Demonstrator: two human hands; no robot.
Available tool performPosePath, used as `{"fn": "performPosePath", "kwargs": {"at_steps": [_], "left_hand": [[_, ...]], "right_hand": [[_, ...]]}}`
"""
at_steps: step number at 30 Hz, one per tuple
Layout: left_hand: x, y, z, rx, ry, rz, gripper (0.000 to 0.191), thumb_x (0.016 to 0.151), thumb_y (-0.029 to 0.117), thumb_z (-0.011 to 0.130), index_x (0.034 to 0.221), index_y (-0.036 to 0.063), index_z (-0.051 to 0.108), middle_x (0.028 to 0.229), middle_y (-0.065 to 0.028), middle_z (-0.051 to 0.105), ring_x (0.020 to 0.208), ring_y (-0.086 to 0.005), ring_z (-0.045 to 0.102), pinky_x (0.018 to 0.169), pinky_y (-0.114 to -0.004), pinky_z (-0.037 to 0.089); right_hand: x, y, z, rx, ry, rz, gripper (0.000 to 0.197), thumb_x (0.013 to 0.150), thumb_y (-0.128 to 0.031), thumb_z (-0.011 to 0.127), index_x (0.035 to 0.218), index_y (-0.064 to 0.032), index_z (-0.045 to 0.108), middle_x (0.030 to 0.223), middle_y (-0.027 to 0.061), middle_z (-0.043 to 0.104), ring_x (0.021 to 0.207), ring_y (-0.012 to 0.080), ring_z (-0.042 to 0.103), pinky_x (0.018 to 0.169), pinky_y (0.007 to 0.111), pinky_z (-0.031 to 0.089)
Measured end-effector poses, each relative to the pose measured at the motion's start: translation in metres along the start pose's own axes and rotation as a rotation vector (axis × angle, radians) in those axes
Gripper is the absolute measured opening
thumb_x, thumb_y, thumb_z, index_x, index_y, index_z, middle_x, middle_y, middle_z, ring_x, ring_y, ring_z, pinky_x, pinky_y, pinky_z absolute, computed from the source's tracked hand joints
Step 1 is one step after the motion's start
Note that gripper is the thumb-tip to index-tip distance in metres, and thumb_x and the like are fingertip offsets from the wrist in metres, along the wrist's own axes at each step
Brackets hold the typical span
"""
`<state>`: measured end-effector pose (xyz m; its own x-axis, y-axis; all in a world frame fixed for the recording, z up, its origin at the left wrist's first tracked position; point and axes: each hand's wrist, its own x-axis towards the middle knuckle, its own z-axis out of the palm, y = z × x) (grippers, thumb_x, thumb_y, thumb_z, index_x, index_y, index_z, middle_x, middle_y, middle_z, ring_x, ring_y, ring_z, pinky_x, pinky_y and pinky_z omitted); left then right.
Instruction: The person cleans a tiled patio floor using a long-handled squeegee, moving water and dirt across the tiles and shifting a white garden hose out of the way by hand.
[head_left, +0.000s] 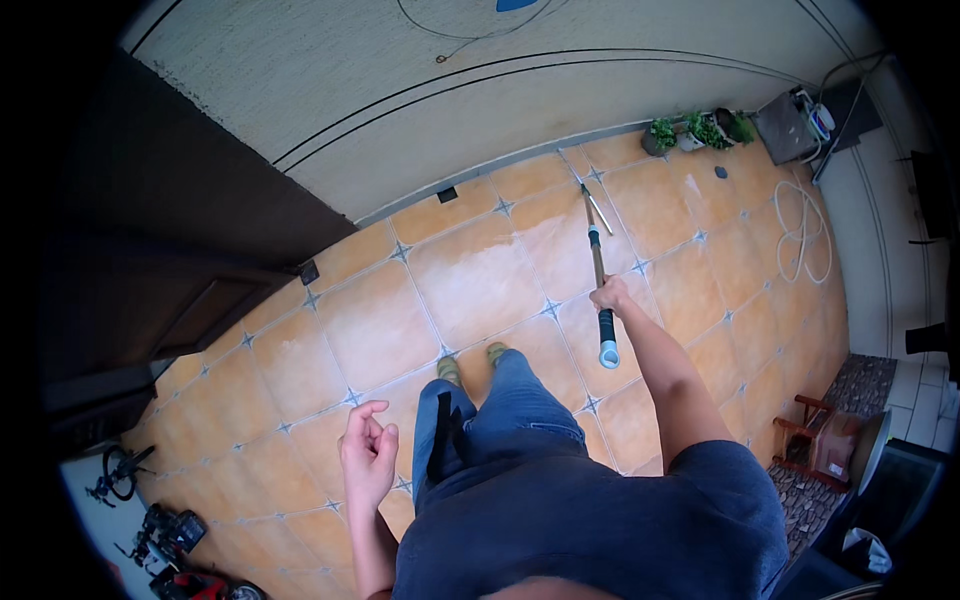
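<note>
My right hand (611, 293) grips the pole of a floor squeegee (598, 259) just above its dark grip. The grip ends in a pale blue hanging loop. At the far end, the slim squeegee head (598, 213) lies on the tiled floor (517, 262), near the base of the wall. Pale, wet-looking patches spread over the orange tiles around it and in front of my feet. To the left of my legs, my left hand (368, 448) hangs in the air. Its fingers curl loosely, with a gap to the thumb, and nothing is in it.
Potted plants (697, 133) line the wall beside a grey box-like object (785, 129). A pale hose (804, 232) lies coiled on the right. At lower right stands a wooden chair (814, 431). A dark door (202, 247) is at left, a red motorbike (196, 585) at lower left.
</note>
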<state>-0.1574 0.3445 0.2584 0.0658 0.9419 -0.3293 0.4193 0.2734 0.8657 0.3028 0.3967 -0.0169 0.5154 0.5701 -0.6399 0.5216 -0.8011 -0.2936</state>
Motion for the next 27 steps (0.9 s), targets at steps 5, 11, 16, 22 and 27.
{"fn": "performPosePath", "kwargs": {"at_steps": [5, 11, 16, 22, 27], "left_hand": [[0.010, -0.003, -0.014, -0.027, -0.058, 0.059, 0.024, 0.076, -0.004, 0.052, 0.100, 0.0033, 0.050, 0.055, 0.0051, 0.031, 0.047, -0.0027, 0.029, 0.044, -0.018, 0.026], [-0.002, -0.032, -0.037, -0.045, -0.096, 0.076, 0.025, 0.076, -0.003, 0.053, 0.100, 0.0044, 0.050, 0.053, 0.0047, 0.032, 0.047, -0.0034, 0.030, 0.044, -0.019, 0.028], [0.001, -0.054, -0.035, -0.041, -0.162, 0.109, 0.023, 0.077, -0.001, 0.053, 0.098, 0.0040, 0.051, 0.051, 0.0023, 0.032, 0.046, -0.0055, 0.032, 0.045, -0.021, 0.030], [0.011, -0.043, -0.001, 0.068, -0.491, 0.313, 0.032, 0.074, 0.002, 0.058, 0.104, 0.0053, 0.048, 0.059, -0.0007, 0.041, 0.051, -0.0101, 0.041, 0.050, -0.024, 0.038], [0.005, -0.032, 0.031, 0.182, -0.670, 0.654, 0.065, 0.066, 0.012, 0.068, 0.123, 0.0095, 0.037, 0.113, -0.0130, 0.043, 0.107, -0.0259, 0.044, 0.088, -0.034, 0.039]], "right_hand": [[-0.056, -0.018, 0.020, 0.020, -0.088, -0.056, 0.023, 0.060, -0.010, 0.060, 0.079, 0.0018, 0.057, 0.062, 0.0141, 0.061, 0.059, 0.0214, 0.062, 0.056, 0.030, 0.050], [-0.104, -0.034, 0.046, 0.059, -0.169, -0.122, 0.029, 0.063, 0.000, 0.057, 0.091, 0.0057, 0.053, 0.057, 0.0095, 0.054, 0.045, 0.0163, 0.053, 0.041, 0.029, 0.046], [-0.146, -0.059, 0.047, 0.036, -0.221, -0.188, 0.018, 0.061, -0.009, 0.058, 0.075, 0.0018, 0.055, 0.060, 0.0119, 0.059, 0.052, 0.0175, 0.059, 0.049, 0.028, 0.048], [-0.192, -0.101, 0.056, 0.103, -0.242, -0.121, 0.019, 0.062, -0.004, 0.056, 0.080, 0.0037, 0.054, 0.060, 0.0112, 0.055, 0.049, 0.0169, 0.056, 0.044, 0.028, 0.046], [-0.205, -0.104, 0.053, 0.116, -0.245, -0.114, 0.027, 0.062, -0.001, 0.055, 0.089, 0.0058, 0.056, 0.060, 0.0103, 0.055, 0.046, 0.0160, 0.053, 0.041, 0.028, 0.044]]}}
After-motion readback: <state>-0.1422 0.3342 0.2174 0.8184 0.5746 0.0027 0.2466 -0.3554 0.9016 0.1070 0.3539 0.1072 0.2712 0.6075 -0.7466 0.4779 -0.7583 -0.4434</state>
